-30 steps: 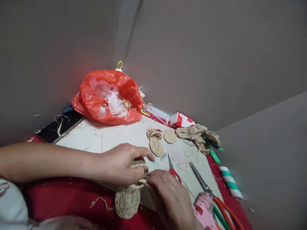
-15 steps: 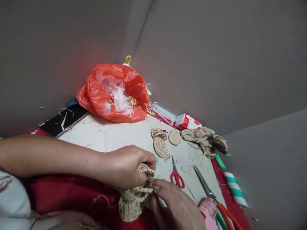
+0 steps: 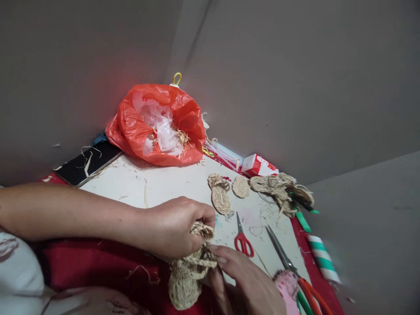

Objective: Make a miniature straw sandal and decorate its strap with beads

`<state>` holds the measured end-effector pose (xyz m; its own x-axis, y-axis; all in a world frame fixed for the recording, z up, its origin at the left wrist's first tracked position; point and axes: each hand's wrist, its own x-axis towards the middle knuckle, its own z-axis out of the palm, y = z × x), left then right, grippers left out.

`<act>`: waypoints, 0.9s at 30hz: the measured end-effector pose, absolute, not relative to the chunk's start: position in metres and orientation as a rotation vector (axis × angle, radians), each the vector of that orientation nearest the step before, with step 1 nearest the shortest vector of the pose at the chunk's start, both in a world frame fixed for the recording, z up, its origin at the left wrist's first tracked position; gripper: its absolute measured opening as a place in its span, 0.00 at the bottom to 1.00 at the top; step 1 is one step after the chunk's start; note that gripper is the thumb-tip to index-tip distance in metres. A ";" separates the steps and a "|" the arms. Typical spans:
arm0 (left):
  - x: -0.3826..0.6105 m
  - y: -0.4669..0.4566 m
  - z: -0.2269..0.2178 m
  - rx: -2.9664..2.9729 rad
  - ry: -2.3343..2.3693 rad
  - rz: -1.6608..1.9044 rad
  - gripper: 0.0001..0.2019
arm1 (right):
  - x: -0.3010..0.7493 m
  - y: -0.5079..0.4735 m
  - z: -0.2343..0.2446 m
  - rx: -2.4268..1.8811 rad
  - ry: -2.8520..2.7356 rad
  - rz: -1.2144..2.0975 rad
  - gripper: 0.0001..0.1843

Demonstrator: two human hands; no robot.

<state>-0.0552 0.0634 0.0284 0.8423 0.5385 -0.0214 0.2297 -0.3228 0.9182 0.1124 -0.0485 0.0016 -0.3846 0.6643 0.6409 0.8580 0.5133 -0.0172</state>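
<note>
A small woven straw sandal [image 3: 185, 284], with braided cord across it, hangs at the near edge of the white board [image 3: 177, 183]. My left hand [image 3: 177, 227] is closed round its upper end. My right hand [image 3: 246, 280] meets the sandal from the right, thumb and index fingertip pressed at the braided cord; what lies between those fingertips is too small to make out. Just beyond my right hand are red-handled small scissors [image 3: 243, 243] and large shears [image 3: 284, 256]. Another tiny straw sandal [image 3: 219, 195] lies further back.
An orange plastic bag [image 3: 129, 131] with white plastic and straw scraps stands at the back. A black flat slab [image 3: 74, 168] lies left. Along the right are a straw disc [image 3: 241, 187], a straw bundle [image 3: 269, 184], a red-and-white box [image 3: 257, 165] and a green-striped roll [image 3: 323, 258].
The sandal and both hands have shifted slightly right, and the sandal's lower end a little down. My grip looks the same. The whole view has also moved slightly.
</note>
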 end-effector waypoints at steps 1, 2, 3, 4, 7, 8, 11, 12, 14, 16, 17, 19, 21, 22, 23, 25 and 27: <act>-0.055 0.063 0.029 1.912 0.579 0.343 0.11 | 0.113 -0.048 0.001 -1.227 -2.173 -0.413 0.05; -0.055 0.063 0.029 1.912 0.585 0.342 0.11 | 0.113 -0.047 0.001 -1.222 -2.185 -0.393 0.05; -0.055 0.063 0.029 1.910 0.588 0.339 0.12 | 0.114 -0.046 0.001 -1.224 -2.206 -0.364 0.05; -0.055 0.064 0.030 1.906 0.590 0.336 0.11 | 0.115 -0.046 0.001 -1.225 -2.219 -0.341 0.05; -0.055 0.064 0.028 1.897 0.595 0.337 0.11 | 0.116 -0.046 0.001 -1.213 -2.212 -0.306 0.06; -0.055 0.064 0.028 1.897 0.598 0.339 0.11 | 0.116 -0.047 0.001 -1.194 -2.203 -0.291 0.07; -0.055 0.066 0.025 1.871 0.595 0.380 0.12 | 0.117 -0.050 -0.001 -1.143 -2.176 -0.190 0.14; -0.055 0.067 0.025 1.839 0.590 0.401 0.12 | 0.118 -0.051 -0.002 -1.132 -2.141 -0.159 0.17; -0.054 0.069 0.025 1.743 0.589 0.427 0.12 | 0.119 -0.053 -0.007 -1.121 -2.006 -0.127 0.23; -0.053 0.069 0.028 1.626 0.595 0.431 0.11 | 0.119 -0.053 -0.011 -1.167 -1.852 -0.084 0.25; -0.053 0.069 0.029 1.567 0.597 0.429 0.10 | 0.119 -0.052 -0.013 -1.219 -1.803 -0.042 0.24; -0.052 0.068 0.032 1.466 0.595 0.421 0.10 | 0.115 -0.048 -0.016 -1.362 -1.762 0.049 0.24; -0.052 0.066 0.032 1.397 0.588 0.416 0.09 | 0.111 -0.044 -0.017 -1.464 -1.727 0.115 0.23; -0.051 0.065 0.033 1.373 0.583 0.413 0.09 | 0.108 -0.041 -0.017 -1.476 -1.705 0.148 0.22; -0.051 0.065 0.032 1.348 0.574 0.411 0.09 | 0.106 -0.039 -0.016 -1.467 -1.674 0.187 0.20; -0.050 0.064 0.033 1.295 0.556 0.411 0.10 | 0.103 -0.036 -0.013 -1.423 -1.604 0.311 0.15; -0.049 0.064 0.034 1.272 0.556 0.422 0.12 | 0.103 -0.033 -0.010 -1.383 -1.514 0.448 0.10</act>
